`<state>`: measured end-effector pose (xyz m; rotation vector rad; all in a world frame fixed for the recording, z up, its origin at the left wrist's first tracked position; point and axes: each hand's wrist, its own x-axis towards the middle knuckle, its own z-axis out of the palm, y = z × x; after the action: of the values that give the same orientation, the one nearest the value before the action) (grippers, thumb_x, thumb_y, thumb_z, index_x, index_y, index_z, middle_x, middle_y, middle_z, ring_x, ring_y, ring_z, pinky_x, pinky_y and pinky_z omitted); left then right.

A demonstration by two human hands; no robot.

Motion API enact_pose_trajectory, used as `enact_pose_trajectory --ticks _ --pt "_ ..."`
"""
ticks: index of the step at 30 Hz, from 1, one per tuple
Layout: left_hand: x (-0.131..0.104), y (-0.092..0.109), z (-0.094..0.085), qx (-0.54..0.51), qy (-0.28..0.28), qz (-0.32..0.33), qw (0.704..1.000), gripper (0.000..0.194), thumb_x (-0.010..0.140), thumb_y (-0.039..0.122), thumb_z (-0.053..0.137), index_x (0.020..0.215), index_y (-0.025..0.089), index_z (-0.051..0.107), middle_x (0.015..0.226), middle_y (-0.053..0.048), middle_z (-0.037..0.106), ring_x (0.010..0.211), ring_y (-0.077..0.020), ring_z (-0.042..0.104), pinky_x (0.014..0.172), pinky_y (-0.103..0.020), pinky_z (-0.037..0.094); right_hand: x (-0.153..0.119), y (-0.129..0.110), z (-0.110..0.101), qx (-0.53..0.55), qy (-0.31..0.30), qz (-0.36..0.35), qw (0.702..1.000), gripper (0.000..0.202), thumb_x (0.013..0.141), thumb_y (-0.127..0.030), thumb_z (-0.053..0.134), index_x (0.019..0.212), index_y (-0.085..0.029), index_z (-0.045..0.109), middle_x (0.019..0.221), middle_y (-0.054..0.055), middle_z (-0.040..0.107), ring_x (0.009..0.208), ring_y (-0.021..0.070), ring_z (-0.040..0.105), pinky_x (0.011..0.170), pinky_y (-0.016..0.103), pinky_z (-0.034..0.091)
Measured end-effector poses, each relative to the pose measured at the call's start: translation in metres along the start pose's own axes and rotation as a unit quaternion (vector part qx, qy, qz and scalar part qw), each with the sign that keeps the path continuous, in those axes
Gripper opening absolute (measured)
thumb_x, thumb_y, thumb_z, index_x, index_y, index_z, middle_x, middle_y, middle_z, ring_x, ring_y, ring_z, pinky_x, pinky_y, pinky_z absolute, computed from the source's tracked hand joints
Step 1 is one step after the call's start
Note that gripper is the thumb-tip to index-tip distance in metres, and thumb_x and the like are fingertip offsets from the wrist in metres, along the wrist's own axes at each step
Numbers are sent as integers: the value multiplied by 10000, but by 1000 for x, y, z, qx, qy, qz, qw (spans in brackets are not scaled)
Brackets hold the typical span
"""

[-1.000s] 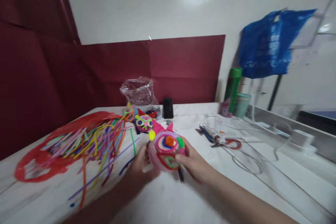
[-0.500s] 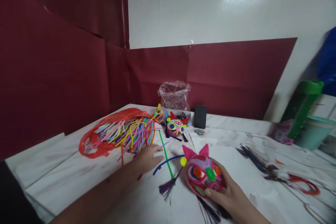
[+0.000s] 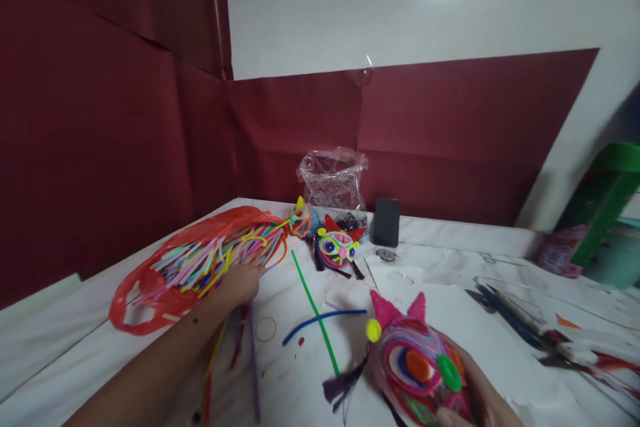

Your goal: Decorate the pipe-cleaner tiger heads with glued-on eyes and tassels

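Observation:
My right hand (image 3: 483,387) grips a round pipe-cleaner animal head (image 3: 417,367) with pink ears, an orange eye, a green nose and a purple tassel, thumb across its front. My left hand (image 3: 241,285) is at the near edge of a heap of multicoloured pipe cleaners (image 3: 200,257) on a red plastic bag (image 3: 131,310); its fingers are turned away, so I cannot tell what they hold. Between my hands, a blue pipe cleaner (image 3: 307,325) crosses a green one (image 3: 306,283). A second animal head (image 3: 339,248) with red ears lies beyond, beside a yellow-eared one (image 3: 303,219).
A clear plastic bag (image 3: 333,180) and a dark phone-like block (image 3: 387,222) stand at the back. On the right lie pliers (image 3: 515,320) and a white-handled tool (image 3: 585,350), near a green container (image 3: 607,207). White paper (image 3: 450,303) covers part of the table.
My left hand has moved left to the pipe-cleaner heap, away from the crossed pair. The pink-eared head in my right hand appears nearer and farther right. The view has shifted.

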<state>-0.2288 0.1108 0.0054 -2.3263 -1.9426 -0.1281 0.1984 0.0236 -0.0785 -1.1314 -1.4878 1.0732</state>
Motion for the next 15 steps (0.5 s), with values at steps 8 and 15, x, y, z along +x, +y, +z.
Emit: enact_pose_trajectory --ticks 8,15 --pt "11 -15 6 -1 -53 36 998 438 821 192 418 1220 223 596 1418 -47 478 1330 -211 378 1109 -357 264 -14 -32 12 -12 24 13 1000 834 609 -462 775 1330 -225 427 1265 139 602 1132 329 585 902 376 537" --pt "14 -20 7 -3 -60 56 997 423 819 349 476 1197 210 610 1409 -74 486 1320 -250 399 1099 -387 282 -16 -44 14 39 24 -10 999 798 655 -431 769 1324 -200 400 1271 129 588 1106 281 602 917 351 525"
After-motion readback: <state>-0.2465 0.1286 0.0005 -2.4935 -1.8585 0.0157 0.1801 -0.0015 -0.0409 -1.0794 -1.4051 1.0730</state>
